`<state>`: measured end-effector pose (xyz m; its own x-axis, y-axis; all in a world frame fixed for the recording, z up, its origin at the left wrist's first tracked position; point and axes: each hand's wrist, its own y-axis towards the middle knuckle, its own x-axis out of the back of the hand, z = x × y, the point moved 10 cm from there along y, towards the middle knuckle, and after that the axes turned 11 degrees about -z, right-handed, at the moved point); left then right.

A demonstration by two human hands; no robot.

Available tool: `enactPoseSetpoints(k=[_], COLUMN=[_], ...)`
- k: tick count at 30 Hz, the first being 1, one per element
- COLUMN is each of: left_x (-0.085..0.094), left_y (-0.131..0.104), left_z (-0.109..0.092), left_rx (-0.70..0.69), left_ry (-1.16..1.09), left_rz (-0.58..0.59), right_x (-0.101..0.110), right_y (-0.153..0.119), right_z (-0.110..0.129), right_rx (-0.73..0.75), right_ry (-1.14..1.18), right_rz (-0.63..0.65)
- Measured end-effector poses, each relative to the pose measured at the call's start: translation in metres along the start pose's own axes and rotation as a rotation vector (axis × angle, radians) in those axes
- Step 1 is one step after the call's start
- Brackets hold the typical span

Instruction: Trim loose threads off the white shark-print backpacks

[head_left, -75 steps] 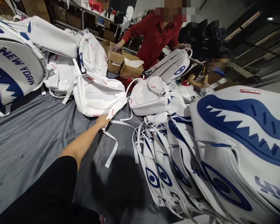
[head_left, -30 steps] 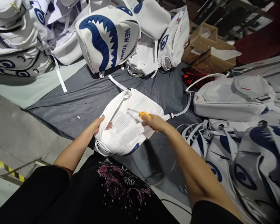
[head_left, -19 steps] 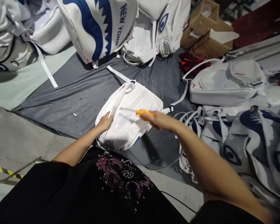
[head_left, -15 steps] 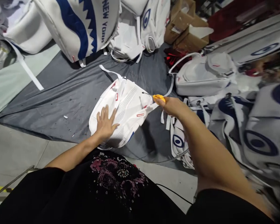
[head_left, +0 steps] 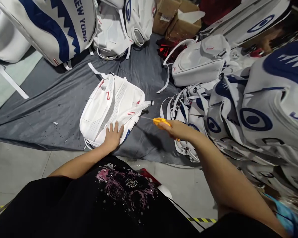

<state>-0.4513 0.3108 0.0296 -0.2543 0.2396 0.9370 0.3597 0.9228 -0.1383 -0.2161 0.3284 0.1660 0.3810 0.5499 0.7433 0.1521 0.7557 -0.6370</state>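
A white backpack [head_left: 131,89] lies on a grey cloth, its perforated back panel and straps facing up, with small red-edged labels on the straps. Flat against its lower edge rests my left hand [head_left: 112,137], fingers spread. My right hand [head_left: 180,129] is closed around the handles of orange-handled scissors [head_left: 161,122]. Their thin metal blades point left, near the right side of the backpack, below the loose strap end with a black buckle. From this angle I cannot tell whether the blade tip touches the bag.
White and blue backpacks [head_left: 255,119] are piled at the right, with another white bag [head_left: 196,67] behind. A large backpack lettered New York [head_left: 47,26] stands at the far left. Cardboard boxes [head_left: 182,24] sit at the back. The grey cloth [head_left: 39,112] covers the work surface.
My right hand has come down toward me with the scissors, from the bag's top right to its lower right side. My left hand has slid to the lower edge. The view has shifted right.
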Motion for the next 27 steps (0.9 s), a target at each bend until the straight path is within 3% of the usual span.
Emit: enactPoseSetpoints(k=[2, 5, 8, 10, 13, 17, 21, 23, 25, 27], left_x=[-0.006, -0.01, -0.007, 0.0, 0.003, -0.002, 0.01, 0.027, 0.049, 0.072], left_y=[-0.001, 0.001, 0.004, 0.006, 0.008, 0.009, 0.004, -0.002, -0.013, -0.027], left_z=[-0.006, -0.002, 0.006, 0.019, 0.047, 0.061, 0.04, 0.023, 0.019, 0.052], left_rx=[0.019, 0.206, 0.324, 0.371, 0.48, 0.582, 0.51, 0.336, 0.163, 0.203], left_ry=[0.024, -0.17, -0.381, -0.461, -0.631, -0.8, -0.844, -0.843, -0.83, -0.851], left_rz=[-0.008, -0.049, -0.082, -0.089, -0.075, -0.104, -0.302, -0.385, -0.435, -0.557], right_x=[-0.007, -0.03, -0.024, -0.022, -0.023, 0.022, 0.02, 0.009, -0.025, -0.071], right_y=[0.005, 0.004, 0.006, 0.006, 0.01, 0.033, 0.037, 0.027, 0.009, -0.015], right_z=[-0.01, -0.009, -0.018, -0.024, -0.02, -0.021, -0.016, -0.026, -0.03, -0.023], right_rx=[0.001, 0.091, 0.103, 0.121, 0.195, 0.175, 0.223, 0.162, 0.145, 0.171], right_ry=[0.035, 0.108, 0.106, 0.161, 0.296, 0.236, 0.035, -0.025, -0.047, -0.041], right_rz=[-0.001, 0.137, 0.014, -0.011, 0.071, -0.315, -0.378, -0.417, -0.319, -0.173])
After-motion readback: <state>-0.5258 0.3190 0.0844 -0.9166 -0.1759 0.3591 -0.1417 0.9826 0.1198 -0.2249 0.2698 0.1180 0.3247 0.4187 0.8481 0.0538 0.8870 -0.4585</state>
